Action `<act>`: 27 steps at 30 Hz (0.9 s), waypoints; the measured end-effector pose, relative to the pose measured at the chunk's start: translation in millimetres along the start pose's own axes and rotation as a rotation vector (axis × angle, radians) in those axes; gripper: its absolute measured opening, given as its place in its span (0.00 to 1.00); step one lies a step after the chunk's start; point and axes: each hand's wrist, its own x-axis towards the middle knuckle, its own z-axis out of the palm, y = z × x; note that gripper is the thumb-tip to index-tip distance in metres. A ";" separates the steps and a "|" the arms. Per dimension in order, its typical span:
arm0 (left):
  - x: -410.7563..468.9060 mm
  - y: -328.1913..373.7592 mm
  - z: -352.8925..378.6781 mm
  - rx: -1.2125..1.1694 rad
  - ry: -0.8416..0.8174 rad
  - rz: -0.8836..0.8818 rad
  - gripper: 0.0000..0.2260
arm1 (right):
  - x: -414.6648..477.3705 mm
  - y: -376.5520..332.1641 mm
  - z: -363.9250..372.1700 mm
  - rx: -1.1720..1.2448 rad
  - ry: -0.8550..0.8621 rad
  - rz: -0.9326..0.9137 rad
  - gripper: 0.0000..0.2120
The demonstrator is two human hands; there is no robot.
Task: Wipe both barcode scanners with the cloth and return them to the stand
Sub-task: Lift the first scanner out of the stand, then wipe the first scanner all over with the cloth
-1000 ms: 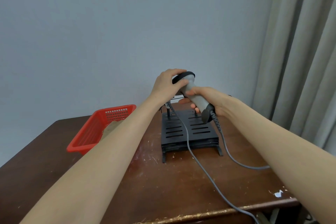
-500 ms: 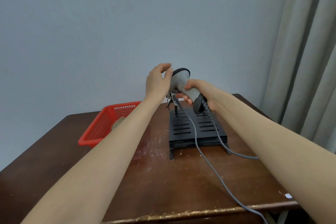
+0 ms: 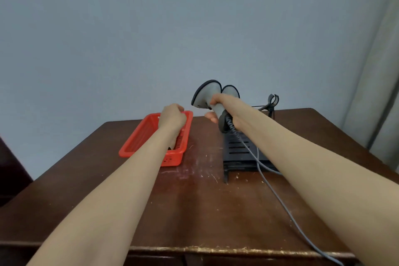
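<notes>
Grey barcode scanner [image 3: 205, 95], gripped by its handle in the right hand [image 3: 226, 103], is raised just above the black slotted stand [image 3: 237, 151] on the wooden counter [image 3: 194, 211]. A second scanner [image 3: 232, 91] shows its head just behind. The left hand [image 3: 172, 116] hangs over the red basket [image 3: 138, 138], fingers curled under; whether it holds anything is hidden.

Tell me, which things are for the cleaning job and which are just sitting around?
For the job:
- grey scanner, gripped by the right hand
- second scanner behind it
- black stand
- left hand, curled over the red basket; the cloth is hidden

Just there:
- curtain
- wooden table
- wall
</notes>
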 end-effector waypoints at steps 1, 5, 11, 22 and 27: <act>3.8 -10.0 2.1 0.059 -0.034 -0.032 0.16 | 3.8 3.0 4.2 -0.010 0.015 -0.009 0.10; 14.7 -41.6 15.4 0.260 -0.172 -0.138 0.18 | 18.9 17.0 15.4 -0.050 0.066 -0.007 0.04; 30.2 -57.7 30.4 0.389 -0.302 -0.206 0.25 | 41.0 31.7 15.9 -0.077 0.124 -0.021 0.06; 75.4 -96.1 63.9 0.562 -0.571 -0.173 0.41 | 59.0 36.5 15.7 -0.058 0.125 -0.013 0.09; 49.4 -80.7 44.4 0.510 -0.399 -0.190 0.22 | 65.2 42.8 16.0 -0.059 0.130 0.000 0.16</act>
